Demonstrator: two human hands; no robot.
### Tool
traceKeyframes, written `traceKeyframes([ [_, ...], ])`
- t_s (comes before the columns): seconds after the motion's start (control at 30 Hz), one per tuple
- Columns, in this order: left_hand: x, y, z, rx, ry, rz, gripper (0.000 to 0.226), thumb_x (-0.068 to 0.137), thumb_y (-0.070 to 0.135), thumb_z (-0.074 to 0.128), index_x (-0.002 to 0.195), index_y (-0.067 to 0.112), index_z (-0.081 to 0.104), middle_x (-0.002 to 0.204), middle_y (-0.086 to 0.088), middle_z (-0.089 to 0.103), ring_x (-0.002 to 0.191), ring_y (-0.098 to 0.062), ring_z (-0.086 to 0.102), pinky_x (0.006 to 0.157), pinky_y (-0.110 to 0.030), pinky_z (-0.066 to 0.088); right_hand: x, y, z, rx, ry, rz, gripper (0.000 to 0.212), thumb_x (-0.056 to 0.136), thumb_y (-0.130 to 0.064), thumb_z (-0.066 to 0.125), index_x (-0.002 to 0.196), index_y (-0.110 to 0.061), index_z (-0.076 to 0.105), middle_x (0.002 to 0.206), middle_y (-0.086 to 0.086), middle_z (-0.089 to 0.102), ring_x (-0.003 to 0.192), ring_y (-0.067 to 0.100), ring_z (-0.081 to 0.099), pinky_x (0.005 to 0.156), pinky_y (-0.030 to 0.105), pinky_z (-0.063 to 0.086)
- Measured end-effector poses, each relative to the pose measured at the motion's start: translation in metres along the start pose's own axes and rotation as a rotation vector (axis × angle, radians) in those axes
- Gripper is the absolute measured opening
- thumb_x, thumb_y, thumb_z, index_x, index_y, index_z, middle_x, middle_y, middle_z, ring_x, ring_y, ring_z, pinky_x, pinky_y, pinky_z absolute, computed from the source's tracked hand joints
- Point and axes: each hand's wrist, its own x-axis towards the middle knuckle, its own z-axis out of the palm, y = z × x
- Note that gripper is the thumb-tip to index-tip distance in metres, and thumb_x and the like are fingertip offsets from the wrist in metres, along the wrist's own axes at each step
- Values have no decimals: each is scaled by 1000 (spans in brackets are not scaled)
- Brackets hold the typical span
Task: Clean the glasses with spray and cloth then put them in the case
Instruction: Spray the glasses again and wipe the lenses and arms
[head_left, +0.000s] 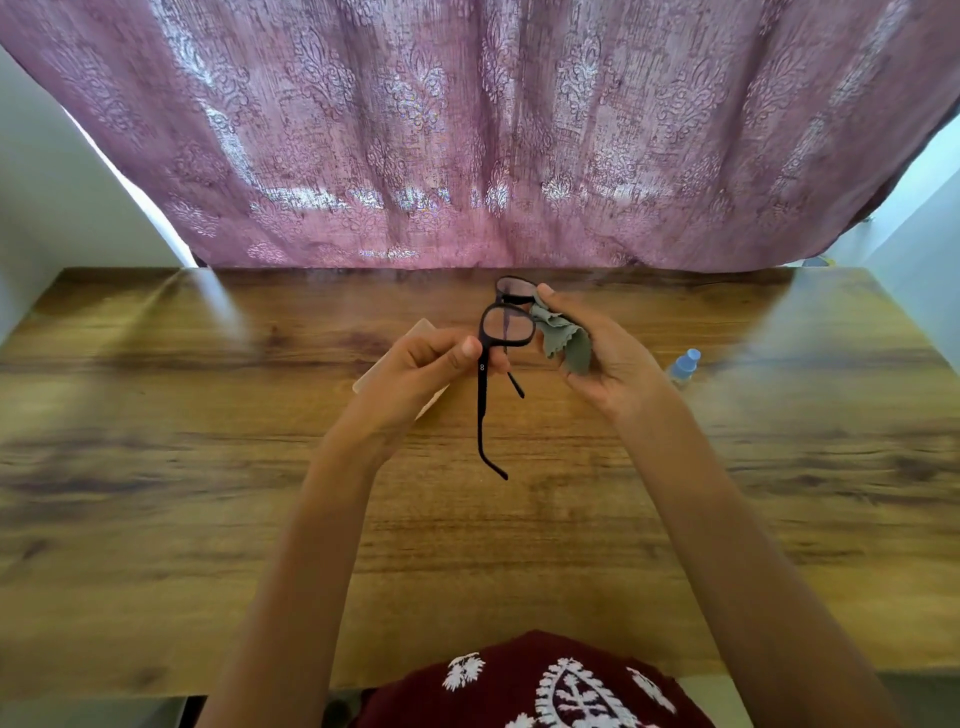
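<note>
Holding a pair of dark-framed glasses (506, 325) up over a wooden bench (208, 467), a person is seen from their own head height, both bare forearms reaching forward. The left hand (426, 364) pinches the near temple arm just behind the hinge, thumb and curled fingers closed on it, so the frame stands on edge with one lens nearer and one farther away. Both temple arms are unfolded and point back toward the person.

The right hand (608, 358) grips a small grey-green cloth (569, 340), bunched between thumb and fingers, right beside the lenses. Whether the cloth touches the frame cannot be told. A spray bottle (684, 365) with a blue cap stands on the bench just right of that hand. A pale case (423, 327) lies on the bench beneath the left hand, mostly hidden. A patterned pink curtain (467, 130) hangs behind the bench.

The step in hand looks like wiping the lenses. To do it well, the left hand would best grip the rim or bridge rather than the temple, so pressure does not strain the hinge. The cloth should fold over both faces of one lens, pinched lightly, and move in small circles from centre to edge, then pass to the other lens. Bare fingers should not touch the glass.
</note>
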Motion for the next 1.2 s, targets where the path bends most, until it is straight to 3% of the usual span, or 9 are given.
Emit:
traceKeyframes([
  [0.13,6,-2,-1,-71,24,-15,29,71,52,67,78,27,77,85,13,72,97,-3,64,96,-24,46,0,6,3,-192,-102,-41,41,88,-19,67,123,1,61,127,21,60,120,32,56,108,43,41],
  [0.2,9,-2,2,-110,86,-29,27,70,51,68,76,26,77,81,11,73,89,-4,65,89,-21,48,-4,10,2,-223,-48,-63,44,84,-17,71,123,0,62,123,20,62,116,33,59,99,40,49],
  [0.3,16,-1,6,-121,197,-65,19,72,41,64,70,27,77,75,12,72,80,-2,62,78,-23,41,-16,12,-1,-237,4,-132,23,82,-13,70,104,-6,70,89,4,73,79,12,67,65,20,55],
  [0.5,25,-2,15,-203,240,-63,17,77,29,62,73,24,77,78,10,74,77,2,65,69,-14,45,-39,23,8,-340,-2,-258,23,82,-9,70,105,-5,69,90,4,73,78,11,68,64,19,54],
  [0.67,28,-3,17,-230,245,-34,17,78,26,63,81,16,75,78,5,73,80,-4,66,73,-15,49,-37,22,16,-343,-46,-174,29,77,-19,73,103,-8,70,88,4,74,80,15,68,71,27,54],
  [0.77,28,-5,16,-238,273,-42,21,77,26,64,85,9,73,78,3,73,81,-7,66,75,-17,50,-36,17,19,-355,-99,-89,16,86,-17,67,97,-6,69,64,-3,66,52,8,57,45,16,44],
  [0.93,27,0,18,-227,317,-51,25,77,28,66,88,6,72,80,-1,71,83,-11,65,79,-21,51,-33,16,23,-365,-168,-23,16,80,-18,69,88,-5,72,70,0,66,61,8,47,52,15,38],
  [1.1,26,5,15,-245,406,-54,20,88,20,63,72,19,76,70,4,70,64,-5,61,61,-15,49,-37,24,22,-386,-191,22,13,89,-10,63,90,1,68,60,1,55,42,4,38,38,13,34],
  [1.2,26,10,9,-316,493,-68,27,93,18,60,72,18,76,72,-1,67,67,-8,55,56,-14,46,-40,31,19,-475,-208,42,16,80,-17,71,88,-3,71,68,3,61,52,8,51,46,14,40],
])
